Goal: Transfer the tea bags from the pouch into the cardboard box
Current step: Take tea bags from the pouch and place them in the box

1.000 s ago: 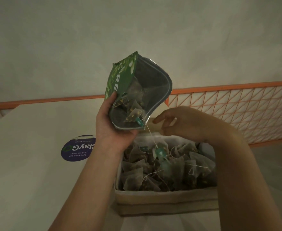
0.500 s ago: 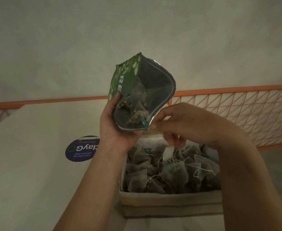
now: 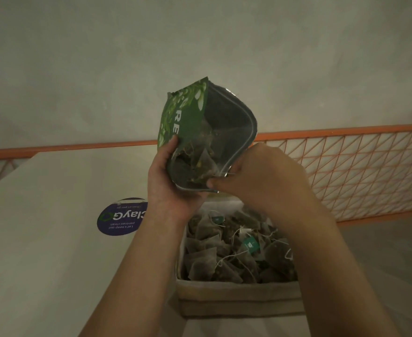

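My left hand (image 3: pixel 169 183) grips a green foil pouch (image 3: pixel 188 117) and holds it tilted, mouth toward me, above the far end of the cardboard box (image 3: pixel 239 297). Pyramid tea bags (image 3: pixel 205 164) lie inside the pouch near its mouth. My right hand (image 3: pixel 256 178) is at the pouch's lower right rim, thumb and fingers curled at the opening; whether they pinch a tea bag or the rim is unclear. The box holds several tea bags (image 3: pixel 224 254) with strings and green tags.
The box sits on a pale counter (image 3: pixel 54 251) bearing a round purple sticker (image 3: pixel 121 216). An orange wire-mesh fence (image 3: pixel 346 171) runs behind, to the right. A plain wall fills the background.
My right hand rose from above the box to the pouch mouth and now reaches its rim. The dangling tagged tea bag has dropped into the box. The pouch stayed nearly still.
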